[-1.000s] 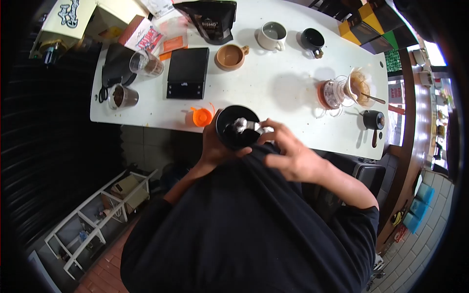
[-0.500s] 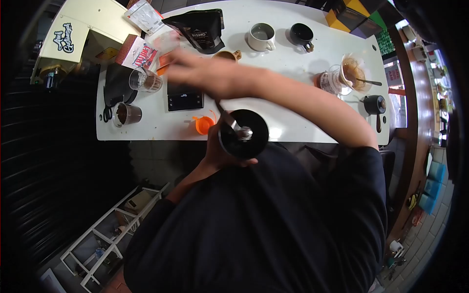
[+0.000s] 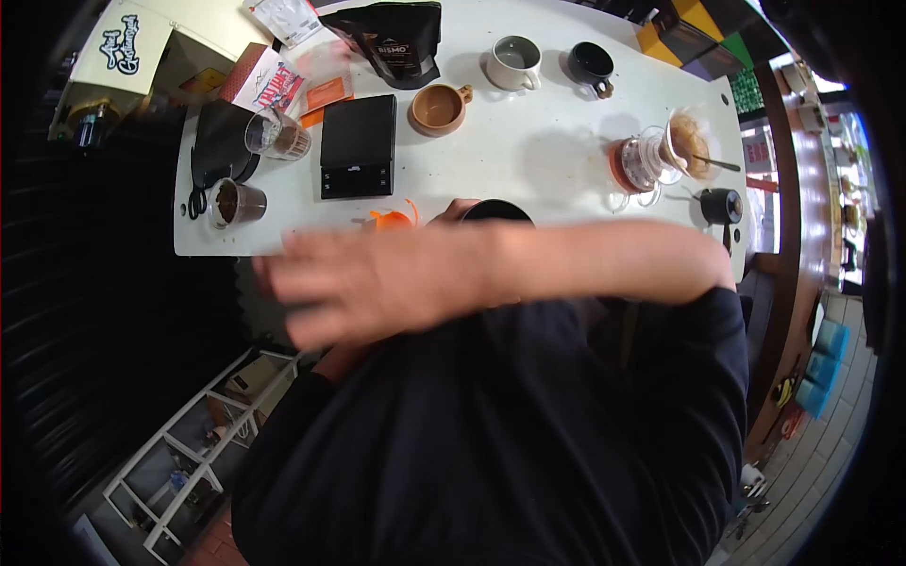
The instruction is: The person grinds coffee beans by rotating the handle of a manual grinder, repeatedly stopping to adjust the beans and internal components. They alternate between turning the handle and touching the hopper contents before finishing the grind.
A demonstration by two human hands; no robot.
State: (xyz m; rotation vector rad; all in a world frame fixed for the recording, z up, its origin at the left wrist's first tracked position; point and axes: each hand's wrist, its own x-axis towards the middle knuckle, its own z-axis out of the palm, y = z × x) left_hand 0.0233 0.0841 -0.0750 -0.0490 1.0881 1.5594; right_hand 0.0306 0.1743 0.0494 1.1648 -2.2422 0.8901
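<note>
My left hand (image 3: 457, 209) is wrapped round a black hand coffee grinder (image 3: 498, 209) close to my chest. Only its fingertips and the grinder's dark upper rim show. My right hand (image 3: 377, 283) sweeps across in front of both, smeared by motion, with its fingers pointing left. It covers the grinder's crank, so its hold on the crank cannot be made out. Just beyond the hands, an orange plastic cup (image 3: 392, 219) is partly hidden at the table's near edge. A black scale (image 3: 359, 146) and a brown cup (image 3: 439, 108) lie farther back.
On the white table (image 3: 528, 160) are a cup of ground coffee (image 3: 238, 204), a clear glass (image 3: 278, 137), a black coffee bag (image 3: 392, 45), a grey mug (image 3: 514, 64) and a black cup (image 3: 590, 66). A glass server with a dripper (image 3: 651, 162) stands at right.
My right hand has swung down towards me from over the scale to in front of the grinder, uncovering the scale and brown cup. The view has shifted slightly.
</note>
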